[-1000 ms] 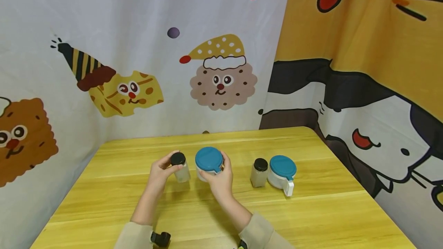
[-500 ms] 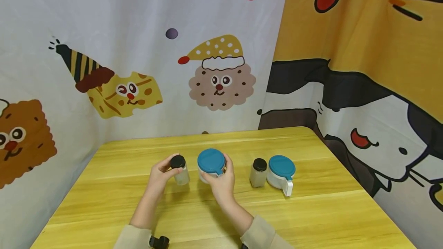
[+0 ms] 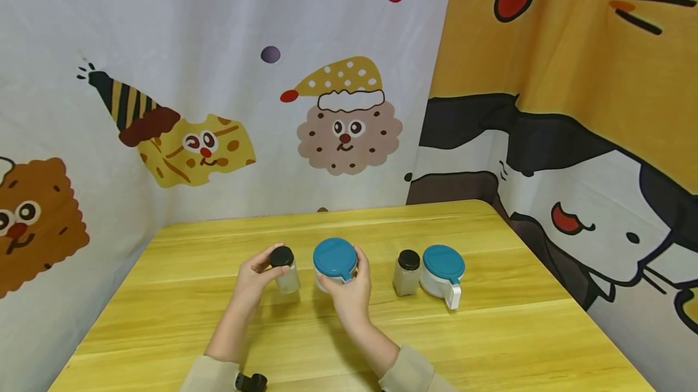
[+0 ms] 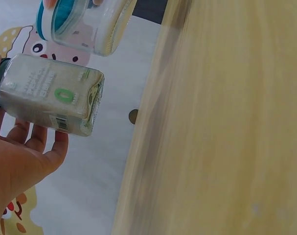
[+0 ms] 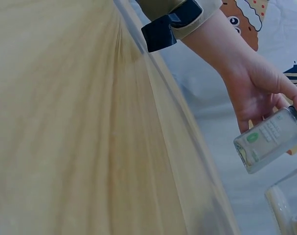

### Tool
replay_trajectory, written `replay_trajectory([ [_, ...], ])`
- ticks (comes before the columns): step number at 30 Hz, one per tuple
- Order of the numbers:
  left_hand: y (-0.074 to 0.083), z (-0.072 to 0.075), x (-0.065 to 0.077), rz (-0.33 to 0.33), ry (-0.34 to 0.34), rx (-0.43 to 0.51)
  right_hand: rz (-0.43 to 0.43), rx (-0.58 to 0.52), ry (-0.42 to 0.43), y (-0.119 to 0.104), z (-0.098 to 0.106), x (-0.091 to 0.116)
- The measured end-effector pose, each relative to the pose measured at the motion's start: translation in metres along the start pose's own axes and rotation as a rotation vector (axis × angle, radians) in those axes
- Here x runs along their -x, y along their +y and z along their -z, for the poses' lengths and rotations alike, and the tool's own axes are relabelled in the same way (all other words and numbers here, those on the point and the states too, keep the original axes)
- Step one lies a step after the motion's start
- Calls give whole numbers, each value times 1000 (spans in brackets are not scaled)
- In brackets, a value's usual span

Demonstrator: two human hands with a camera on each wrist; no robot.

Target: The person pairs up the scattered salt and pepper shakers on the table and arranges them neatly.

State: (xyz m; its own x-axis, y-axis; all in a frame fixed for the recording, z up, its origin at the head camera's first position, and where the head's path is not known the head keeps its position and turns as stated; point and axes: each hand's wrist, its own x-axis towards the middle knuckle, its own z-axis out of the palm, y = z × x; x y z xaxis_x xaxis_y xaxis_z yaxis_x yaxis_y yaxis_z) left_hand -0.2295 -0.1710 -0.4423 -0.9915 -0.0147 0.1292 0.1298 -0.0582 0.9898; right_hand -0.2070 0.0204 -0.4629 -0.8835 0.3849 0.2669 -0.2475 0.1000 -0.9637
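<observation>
My left hand (image 3: 255, 272) grips a spice jar (image 3: 287, 282) with a black cap, fingers and thumb around its upper part. The left wrist view shows that jar (image 4: 50, 95) as squarish clear glass with pale contents and a green mark, raised off the table. Just to its right, my right hand (image 3: 351, 298) holds a clear seasoning pot (image 3: 335, 257) with a round blue lid, thumb in front and fingers at the far right side. Some pale contents show at the base of this pot (image 4: 97, 29). The two held containers are a small gap apart.
On the right of the wooden table (image 3: 305, 349) stand a second black-capped spice jar (image 3: 406, 274) and a second blue-lidded pot (image 3: 443, 263) with a white handle, side by side. A cartoon-printed curtain (image 3: 218, 46) hangs behind the table.
The blue-lidded seasoning pot in my right hand has shifted slightly right and toward me. My left hand stays nearly in place with the spice jar. The pair on the right stays put.
</observation>
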Motion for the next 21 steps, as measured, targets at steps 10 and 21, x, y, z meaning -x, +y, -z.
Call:
replay_trajectory([
  [10, -3, -3, 0, -25, -21, 21, 23, 1, 24, 0, 4, 5],
  [21, -6, -6, 2, -14, -35, 20, 19, 16, 42, 2, 4, 10],
])
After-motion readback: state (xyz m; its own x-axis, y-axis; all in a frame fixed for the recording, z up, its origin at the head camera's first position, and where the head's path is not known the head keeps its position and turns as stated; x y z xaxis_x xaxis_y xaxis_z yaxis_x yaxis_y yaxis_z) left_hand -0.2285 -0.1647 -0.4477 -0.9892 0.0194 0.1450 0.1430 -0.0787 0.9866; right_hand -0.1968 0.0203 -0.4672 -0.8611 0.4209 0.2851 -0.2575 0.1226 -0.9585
